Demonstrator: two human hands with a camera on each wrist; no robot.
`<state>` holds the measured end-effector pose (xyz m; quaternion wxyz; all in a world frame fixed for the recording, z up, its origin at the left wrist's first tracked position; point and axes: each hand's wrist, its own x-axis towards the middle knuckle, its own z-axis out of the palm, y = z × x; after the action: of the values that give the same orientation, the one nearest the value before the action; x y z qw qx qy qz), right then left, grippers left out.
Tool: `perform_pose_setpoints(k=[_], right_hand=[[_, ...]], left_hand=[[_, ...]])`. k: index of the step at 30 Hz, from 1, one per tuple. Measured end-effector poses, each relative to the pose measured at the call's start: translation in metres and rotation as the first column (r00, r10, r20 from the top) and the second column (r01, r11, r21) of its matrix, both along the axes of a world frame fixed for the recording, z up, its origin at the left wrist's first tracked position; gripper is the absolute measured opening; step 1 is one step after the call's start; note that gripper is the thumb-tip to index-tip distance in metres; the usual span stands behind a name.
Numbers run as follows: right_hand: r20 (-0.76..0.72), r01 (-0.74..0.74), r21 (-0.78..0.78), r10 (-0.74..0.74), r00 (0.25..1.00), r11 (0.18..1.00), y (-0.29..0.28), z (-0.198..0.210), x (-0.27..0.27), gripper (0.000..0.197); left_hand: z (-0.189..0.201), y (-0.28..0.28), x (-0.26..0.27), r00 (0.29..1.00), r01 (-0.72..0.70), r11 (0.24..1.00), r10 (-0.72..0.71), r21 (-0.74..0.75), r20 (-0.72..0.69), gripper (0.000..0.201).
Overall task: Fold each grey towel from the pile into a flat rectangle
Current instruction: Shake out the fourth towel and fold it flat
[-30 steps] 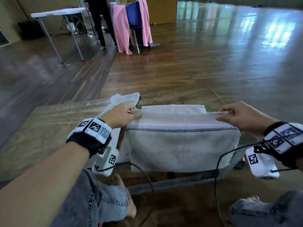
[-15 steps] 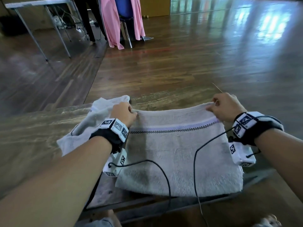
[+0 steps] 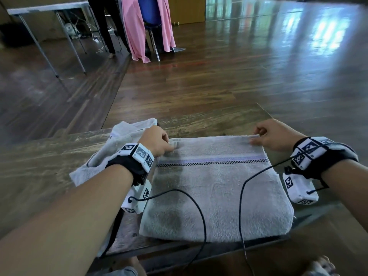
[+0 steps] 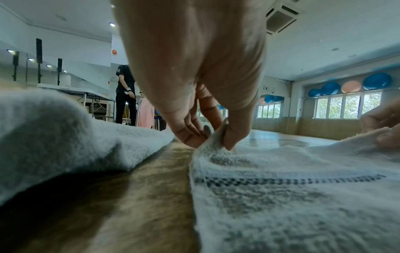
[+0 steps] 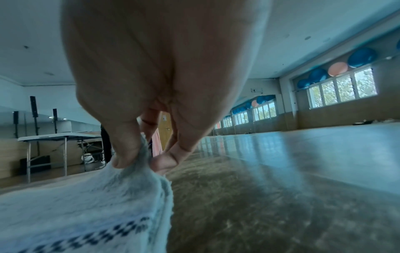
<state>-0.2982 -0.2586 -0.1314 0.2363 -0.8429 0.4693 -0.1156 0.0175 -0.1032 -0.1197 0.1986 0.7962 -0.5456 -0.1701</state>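
A grey towel (image 3: 217, 192) with a dark checked stripe lies folded on the wooden table (image 3: 39, 162), its near fold close to the table's front edge. My left hand (image 3: 157, 141) pinches its far left corner (image 4: 213, 142) between thumb and fingers, low on the table. My right hand (image 3: 272, 134) pinches the far right corner (image 5: 140, 164) the same way. A second grey towel (image 3: 111, 154) lies crumpled just left of my left wrist (image 4: 54, 130).
Black cables from the wrist cameras trail across the towel (image 3: 199, 212). The table's right edge (image 3: 264, 112) ends just beyond my right hand. On the floor beyond stand a white folding table (image 3: 49, 8), a chair draped in pink cloth (image 3: 147, 26) and a person.
Both hands carried the towel's top edge away from me and down onto the table. The towel hung over the front edge before; now it lies flat, folded double.
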Motion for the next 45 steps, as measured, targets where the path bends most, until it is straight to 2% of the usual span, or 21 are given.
perform_pose_setpoints(k=[3,6,11,13,15,18,19,21,23,25,27,29,33,37,40,42,45], right_hand=[[-0.002,-0.036,-0.029,0.036,0.999,0.999,0.011,0.006,-0.005,0.018],[0.098,-0.026,-0.049,0.031,0.995,0.998,0.022,0.016,-0.013,0.006],[0.233,-0.032,-0.051,0.043,0.971,0.998,0.051,0.027,-0.028,0.005],[0.263,-0.047,-0.046,0.058,0.963,0.998,0.066,0.026,-0.033,0.017],[0.253,-0.064,-0.046,0.074,0.965,0.997,0.081,0.025,-0.033,0.024],[0.198,-0.064,-0.061,0.075,0.977,0.996,0.098,0.032,-0.030,0.009],[0.179,-0.066,-0.079,0.079,0.981,0.995,0.105,0.035,-0.027,0.009],[0.171,-0.077,-0.116,0.096,0.981,0.990,0.118,0.040,-0.020,0.010],[0.165,-0.107,-0.184,0.139,0.976,0.977,0.133,0.043,-0.011,0.013],[0.175,-0.137,-0.242,0.182,0.968,0.960,0.145,0.043,-0.002,0.014],[0.200,-0.176,-0.281,0.237,0.951,0.943,0.157,0.044,0.006,0.012],[0.201,-0.198,-0.313,0.269,0.942,0.929,0.164,0.044,0.010,0.009],[0.233,-0.144,-0.366,0.241,0.942,0.919,0.166,0.043,0.002,0.007],[0.314,-0.094,-0.351,0.212,0.925,0.932,0.169,0.043,-0.013,0.006],[0.334,-0.094,-0.364,0.225,0.915,0.927,0.170,0.046,-0.019,0.006],[0.374,-0.092,-0.366,0.237,0.897,0.926,0.168,0.049,-0.020,0.010],[0.423,-0.075,-0.332,0.219,0.879,0.940,0.167,0.051,-0.017,0.006]], left_hand=[[0.011,0.009,-0.003,1.000,-0.001,1.000,0.001,-0.017,0.003,0.016],[0.025,0.024,-0.003,1.000,-0.001,0.999,0.000,-0.044,-0.022,0.016],[0.042,0.055,-0.002,0.998,-0.019,0.997,0.014,-0.071,-0.068,0.013],[0.041,0.067,-0.004,1.000,0.002,0.999,-0.003,-0.038,-0.022,0.011],[0.036,0.075,-0.006,0.999,0.010,0.998,-0.012,0.057,0.040,0.008],[0.027,0.081,-0.016,0.996,0.031,0.990,-0.042,0.140,0.076,0.005],[0.026,0.082,-0.020,0.995,0.048,0.994,-0.056,0.094,0.086,0.005],[0.025,0.083,-0.031,0.993,0.078,0.992,-0.068,-0.095,0.097,0.007],[0.030,0.080,-0.050,0.990,0.135,0.949,-0.117,-0.284,0.080,0.015],[0.037,0.076,-0.075,0.967,0.251,0.895,-0.248,-0.369,0.057,0.021],[0.042,0.071,-0.103,0.916,0.389,0.835,-0.394,-0.388,0.071,0.024],[0.043,0.066,-0.123,0.879,0.462,0.820,-0.473,-0.337,0.054,0.023],[0.044,0.058,-0.134,0.892,0.450,0.871,-0.448,-0.199,0.057,0.022],[0.049,0.055,-0.141,0.883,0.453,0.881,-0.465,-0.134,-0.072,0.021],[0.054,0.055,-0.143,0.842,0.452,0.883,-0.468,-0.124,-0.268,0.016],[0.056,0.056,-0.143,0.823,0.410,0.900,-0.434,-0.145,-0.366,0.016],[0.056,0.058,-0.141,0.809,0.321,0.934,-0.358,-0.159,-0.467,0.018]])
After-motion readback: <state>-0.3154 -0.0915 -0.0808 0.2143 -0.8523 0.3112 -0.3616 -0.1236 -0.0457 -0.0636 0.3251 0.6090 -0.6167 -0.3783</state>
